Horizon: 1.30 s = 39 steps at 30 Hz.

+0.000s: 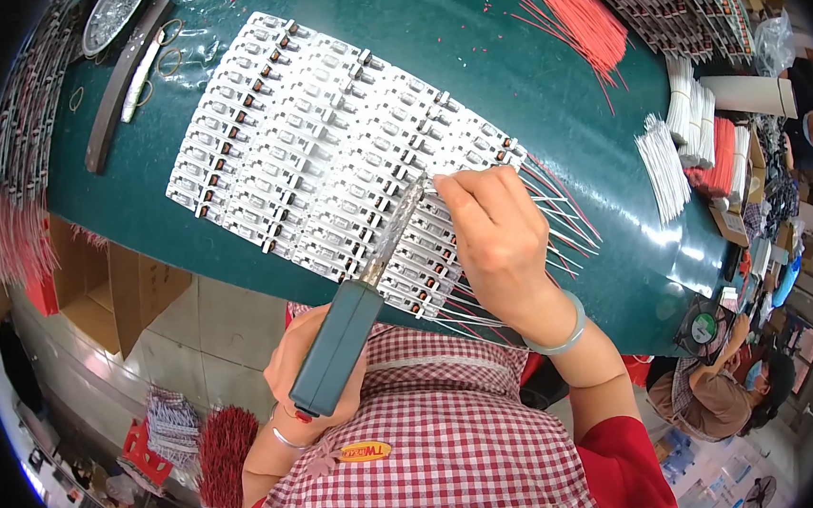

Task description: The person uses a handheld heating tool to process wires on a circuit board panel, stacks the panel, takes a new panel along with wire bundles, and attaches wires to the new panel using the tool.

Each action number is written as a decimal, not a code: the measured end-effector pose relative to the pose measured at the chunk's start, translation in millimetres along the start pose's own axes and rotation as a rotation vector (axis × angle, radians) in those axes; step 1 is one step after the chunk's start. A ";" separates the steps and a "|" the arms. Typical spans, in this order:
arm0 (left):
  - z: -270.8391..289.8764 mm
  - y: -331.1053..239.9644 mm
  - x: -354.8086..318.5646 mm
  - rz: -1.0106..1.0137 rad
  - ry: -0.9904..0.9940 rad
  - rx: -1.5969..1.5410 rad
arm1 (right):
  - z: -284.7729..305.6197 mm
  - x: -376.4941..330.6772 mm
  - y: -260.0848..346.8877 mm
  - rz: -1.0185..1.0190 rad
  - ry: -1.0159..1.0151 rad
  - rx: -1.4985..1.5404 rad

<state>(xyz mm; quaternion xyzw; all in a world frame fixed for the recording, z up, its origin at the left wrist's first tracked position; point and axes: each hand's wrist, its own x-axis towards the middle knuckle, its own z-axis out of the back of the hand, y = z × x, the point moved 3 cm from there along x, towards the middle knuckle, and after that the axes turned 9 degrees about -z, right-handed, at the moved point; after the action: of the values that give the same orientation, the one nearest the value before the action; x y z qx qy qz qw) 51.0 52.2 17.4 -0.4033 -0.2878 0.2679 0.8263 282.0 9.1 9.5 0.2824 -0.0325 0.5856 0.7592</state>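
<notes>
A slanted array of white plastic modules [306,133], set in several rows with small dark and copper-coloured parts, lies on the green table. My left hand [286,364] is wrapped round the dark green handle of a soldering iron [339,345]. Its metal shaft crosses the array, and the tip is close to the fingertips of my right hand [499,237]. Those fingers are pinched together over the array; what they hold is hidden. Thin red and white wires [560,206] stick out from the array's right edge, some passing under my right hand.
On the green table [408,25], red wires [579,16] lie at the far right, with white wire bundles [662,167] nearer. A dark curved bar [122,95] and a metal dish [111,19] are at the far left. A small fan [704,328] stands at the right edge, near another person [713,392].
</notes>
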 end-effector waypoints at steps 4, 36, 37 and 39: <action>-3.3 2.1 3.9 0.025 -0.010 -0.040 | 0.0 1.1 0.4 0.003 0.023 -0.012; -1.3 -1.8 10.5 0.013 0.007 -0.026 | -2.6 1.4 -5.4 0.001 0.002 0.051; -0.9 -2.7 10.9 0.003 0.016 -0.017 | -2.9 1.7 -5.3 0.003 -0.004 0.053; 0.4 -3.7 11.6 -0.007 0.025 -0.009 | -2.6 1.7 -4.9 0.001 -0.001 0.048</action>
<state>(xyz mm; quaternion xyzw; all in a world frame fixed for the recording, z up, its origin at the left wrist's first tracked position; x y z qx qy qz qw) 59.5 58.3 23.7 -0.4095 -0.2801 0.2585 0.8289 286.3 11.0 6.0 0.3007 -0.0190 0.5866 0.7518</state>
